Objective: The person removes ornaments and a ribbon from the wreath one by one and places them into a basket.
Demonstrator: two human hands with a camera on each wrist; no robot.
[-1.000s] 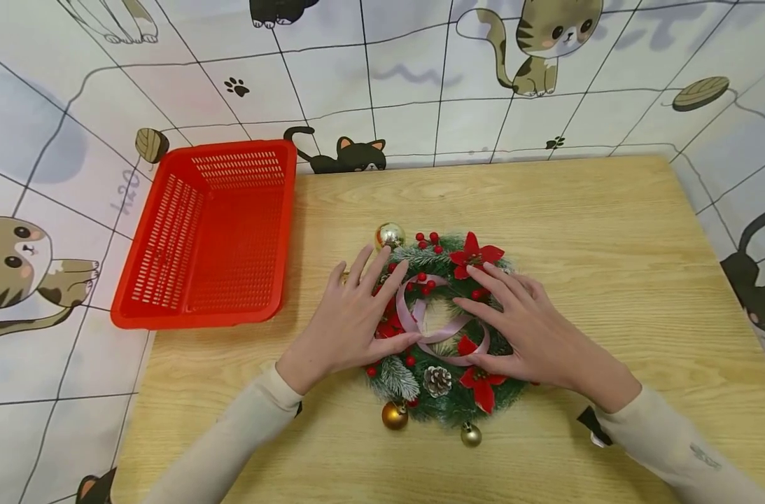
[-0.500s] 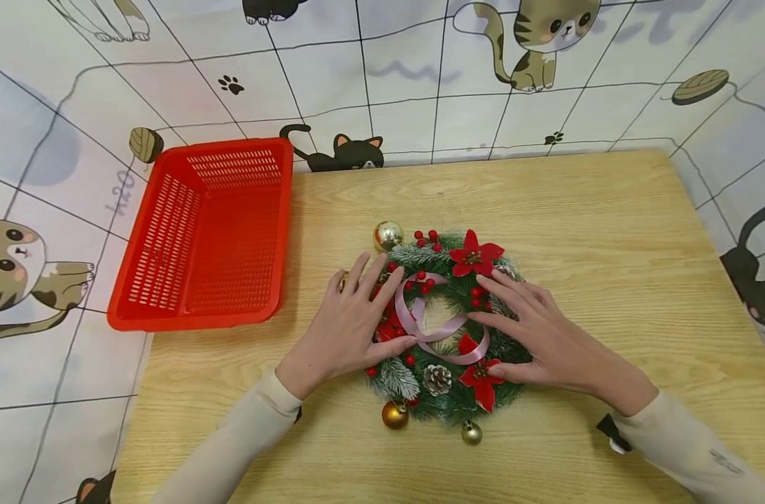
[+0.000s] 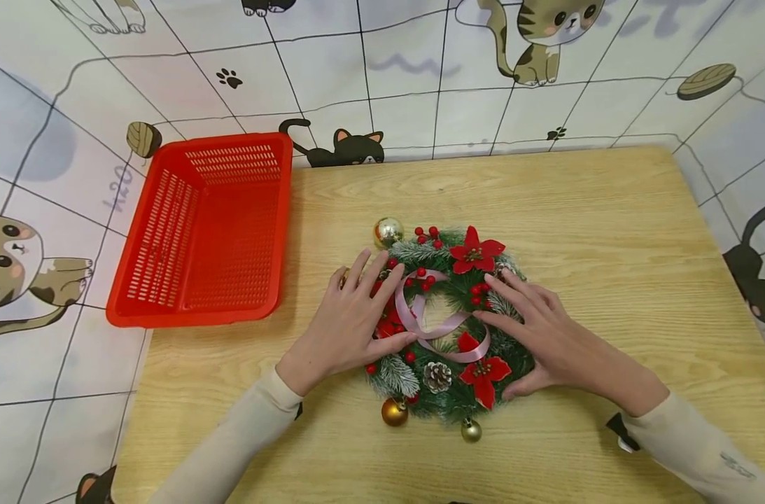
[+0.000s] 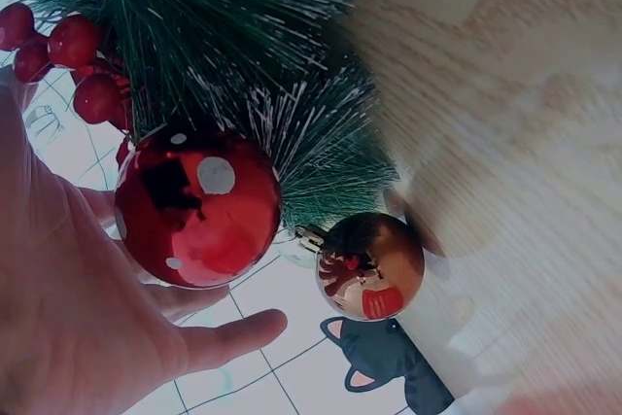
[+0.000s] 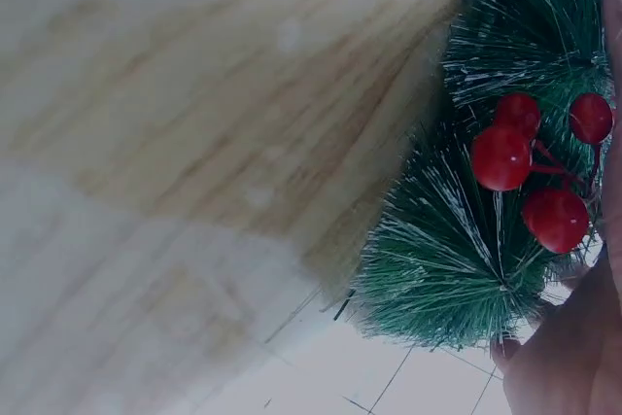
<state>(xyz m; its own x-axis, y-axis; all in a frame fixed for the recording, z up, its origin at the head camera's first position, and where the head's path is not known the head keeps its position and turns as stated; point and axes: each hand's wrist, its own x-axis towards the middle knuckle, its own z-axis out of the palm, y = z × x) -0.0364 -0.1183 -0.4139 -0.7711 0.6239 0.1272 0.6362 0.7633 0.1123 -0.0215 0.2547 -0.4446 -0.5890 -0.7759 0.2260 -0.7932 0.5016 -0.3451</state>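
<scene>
A green Christmas wreath (image 3: pixel 448 404) lies flat on the table, set with red poinsettias (image 3: pixel 476 252), berries and a pine cone (image 3: pixel 437 376). A loose lilac ribbon (image 3: pixel 460 357) curls across its centre. My left hand (image 3: pixel 341 329) rests over the wreath's left side with spread fingers, its thumb near the ribbon. My right hand (image 3: pixel 561 350) lies at the right edge, fingers extended over the greenery, thumb at the rim. In the left wrist view, a red bauble (image 4: pixel 199 211) with pale dots is close to my palm. Berries (image 5: pixel 501 157) show beside my right hand in the right wrist view.
A red plastic basket (image 3: pixel 231 245) stands at the table's back left. Gold baubles (image 3: pixel 388 232) stick out around the wreath, with an amber one (image 3: pixel 395 412) at its front. The wooden table (image 3: pixel 609 231) meets a cat-printed cloth backdrop (image 3: pixel 407 91) behind and at both sides.
My right hand has slid to the right, from over the wreath's inner part out to its right edge, uncovering the lower poinsettia and berries. The left hand has stayed nearly still.
</scene>
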